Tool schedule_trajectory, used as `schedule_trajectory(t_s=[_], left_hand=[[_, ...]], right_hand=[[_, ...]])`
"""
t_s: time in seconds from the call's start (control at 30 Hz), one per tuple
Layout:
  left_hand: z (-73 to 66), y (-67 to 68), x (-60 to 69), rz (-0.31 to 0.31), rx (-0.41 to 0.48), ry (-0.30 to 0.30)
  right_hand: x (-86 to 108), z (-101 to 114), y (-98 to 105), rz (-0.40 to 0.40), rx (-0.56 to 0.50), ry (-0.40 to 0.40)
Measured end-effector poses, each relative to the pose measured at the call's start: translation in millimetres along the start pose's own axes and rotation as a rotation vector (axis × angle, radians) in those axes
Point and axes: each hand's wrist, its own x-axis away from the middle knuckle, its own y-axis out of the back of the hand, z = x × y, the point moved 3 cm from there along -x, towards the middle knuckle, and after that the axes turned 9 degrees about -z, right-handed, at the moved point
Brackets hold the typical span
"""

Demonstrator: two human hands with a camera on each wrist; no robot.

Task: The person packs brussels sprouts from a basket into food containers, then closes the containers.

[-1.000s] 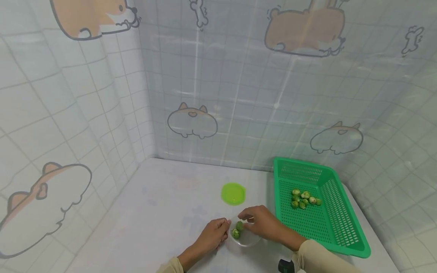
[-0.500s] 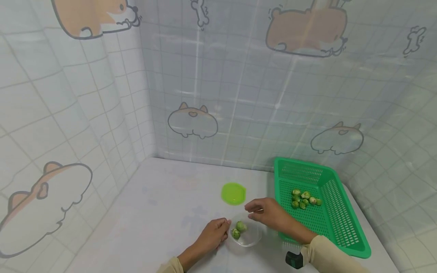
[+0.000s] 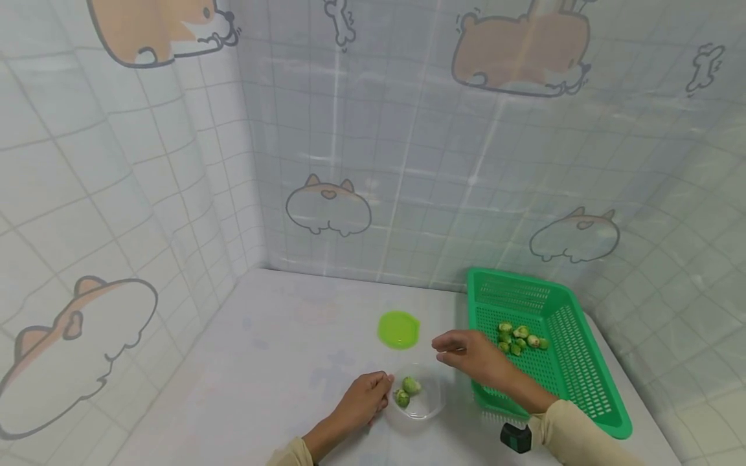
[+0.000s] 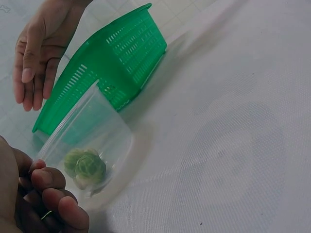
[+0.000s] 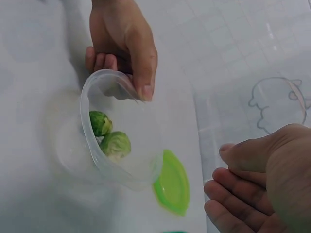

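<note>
My left hand (image 3: 366,396) pinches the rim of a clear plastic tub (image 3: 430,402) between thumb and curled fingers, at its left side. Two Brussels sprouts (image 5: 115,144) lie in the bottom of the tub, touching each other. My right hand (image 3: 473,353) hangs in the air between the tub and the green basket, its fingers loosely extended and nothing in them; the right wrist view shows the same right hand (image 5: 257,182) apart from the tub. Several more Brussels sprouts (image 3: 520,333) lie together in the basket.
A green perforated basket (image 3: 588,388) stands at the right of the white table (image 3: 280,362). Beyond the tub lies a lime-green lid (image 3: 399,330). Tiled sheeting with cartoon dogs hangs behind the table and along both sides.
My right hand has lifted away from the tub toward the basket, moving right and back. Both sprouts stay in the tub. The left hand keeps its grip on the rim.
</note>
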Motion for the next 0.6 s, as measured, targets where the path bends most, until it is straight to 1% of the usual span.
schedule_trajectory(t_s=[0.4,0.5,0.6], left_hand=[[0.4,-0.7,-0.6,-0.001,-0.004,0.006],[0.6,-0.6,-0.3,0.0,0.0,0.001],[0.8,-0.5,-0.5,0.002,0.004,-0.003]], right_hand=[[7.7,-12.9,17.2,-0.076,-0.041,-0.107],[8.8,-16.1,21.5,-0.088,-0.045,-0.142],[9.7,-18.3,25.8,-0.093,-0.047,-0.155]])
